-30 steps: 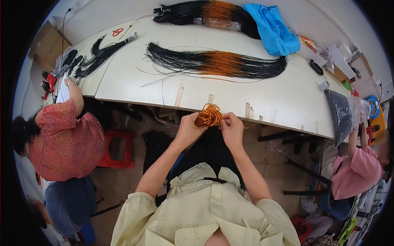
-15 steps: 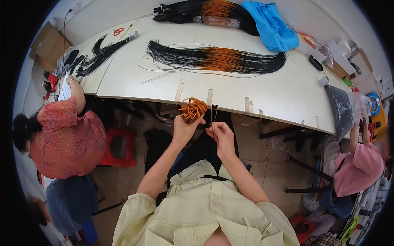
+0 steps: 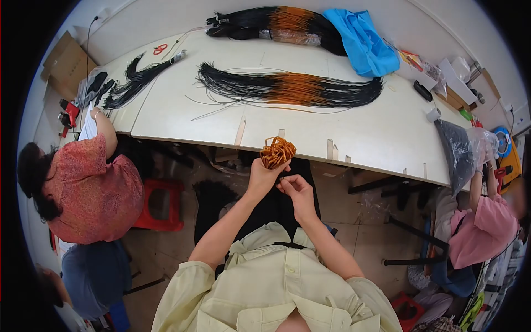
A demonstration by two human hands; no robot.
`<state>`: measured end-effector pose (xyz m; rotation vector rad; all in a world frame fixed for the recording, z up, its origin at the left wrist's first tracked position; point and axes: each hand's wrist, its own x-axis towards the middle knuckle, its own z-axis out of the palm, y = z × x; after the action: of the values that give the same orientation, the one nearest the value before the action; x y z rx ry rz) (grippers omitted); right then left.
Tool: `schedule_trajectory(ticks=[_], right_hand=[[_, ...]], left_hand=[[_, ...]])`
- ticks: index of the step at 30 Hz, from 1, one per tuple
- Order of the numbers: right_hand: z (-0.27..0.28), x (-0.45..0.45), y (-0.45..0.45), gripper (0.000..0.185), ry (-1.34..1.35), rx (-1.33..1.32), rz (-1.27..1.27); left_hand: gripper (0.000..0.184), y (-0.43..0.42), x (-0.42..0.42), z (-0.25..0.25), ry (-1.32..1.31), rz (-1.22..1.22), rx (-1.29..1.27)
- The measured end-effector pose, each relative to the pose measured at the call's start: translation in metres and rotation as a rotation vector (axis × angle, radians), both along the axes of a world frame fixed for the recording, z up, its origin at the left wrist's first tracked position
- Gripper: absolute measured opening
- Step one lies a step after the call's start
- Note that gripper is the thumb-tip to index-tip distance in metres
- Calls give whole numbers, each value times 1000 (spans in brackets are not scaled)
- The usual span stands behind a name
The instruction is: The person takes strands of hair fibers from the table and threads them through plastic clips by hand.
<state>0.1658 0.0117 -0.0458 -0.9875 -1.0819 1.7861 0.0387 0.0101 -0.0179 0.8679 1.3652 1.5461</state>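
My left hand [image 3: 262, 178] is closed around a bundle of orange-brown wires [image 3: 278, 153], whose folded ends fan out above the fist near the table's front edge. Close beside it, my right hand [image 3: 297, 193] pinches thumb and forefinger together, just below the left thumb. Something small and dark shows at those fingertips, but it is too small to make out. On the table beyond lies a long bundle of black wires with an orange middle [image 3: 296, 88], several loose strands sticking out at its left end.
More black-and-orange wire bundles [image 3: 287, 19] lie at the back beside a blue cloth [image 3: 362, 41]. Orange-handled scissors [image 3: 160, 48] and a smaller black bundle [image 3: 141, 77] are at left. Co-workers sit on both sides, one by a red stool [image 3: 160, 205]. Upright clear pieces [image 3: 240, 131] line the table edge.
The left hand and its orange-brown bundle have shifted right, close to the right hand. The thin wire with a dark end that stood above my right fingers no longer shows.
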Motion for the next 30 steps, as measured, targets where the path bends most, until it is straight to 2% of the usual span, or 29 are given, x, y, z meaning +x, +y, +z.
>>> schedule_trajectory(ticks=[3,8,10,11,13,14,16,18,20,21,23,24,25,26,28,29,30], right_hand=[[24,15,13,8,-459,289,142],[61,13,91,8,-682,1057,-189],[74,-5,124,8,-844,1253,-189],[76,-15,142,8,-837,1260,-194],[69,-35,171,6,-1008,1399,-96],[65,-40,179,6,-1001,1407,-100],[60,-47,192,5,-1169,1538,1],[58,-53,202,5,-1342,1665,108],[66,-52,199,5,-1324,1588,161],[74,-50,194,5,-1309,1505,214],[92,-43,185,5,-1274,1333,316],[108,-39,188,4,-1141,1374,166],[129,-33,188,4,-1007,1405,18],[163,-26,171,4,-1013,1398,19],[215,-10,136,1,-504,1091,45],[211,-6,125,3,-493,955,340],[207,-2,115,4,-474,802,625]], left_hand=[[12,-1,4,-8,60,51,1],[13,-1,-1,12,-17,65,101],[12,-4,-11,18,28,51,119],[12,-7,-19,20,71,37,134],[11,-14,-34,27,161,12,164],[9,-18,-40,32,208,76,129],[9,-25,-52,48,260,147,97],[8,-31,-65,64,-395,178,313],[7,-32,-85,73,422,200,181],[7,-31,-92,77,420,200,185],[1,-30,-98,84,301,196,359],[1,-30,-98,86,300,193,357],[2,-31,-97,88,32,239,402],[3,-31,-95,88,-238,282,439],[4,-33,-92,90,-781,373,501],[4,-34,-92,92,-782,379,503],[8,-36,-94,94,-312,369,437]])
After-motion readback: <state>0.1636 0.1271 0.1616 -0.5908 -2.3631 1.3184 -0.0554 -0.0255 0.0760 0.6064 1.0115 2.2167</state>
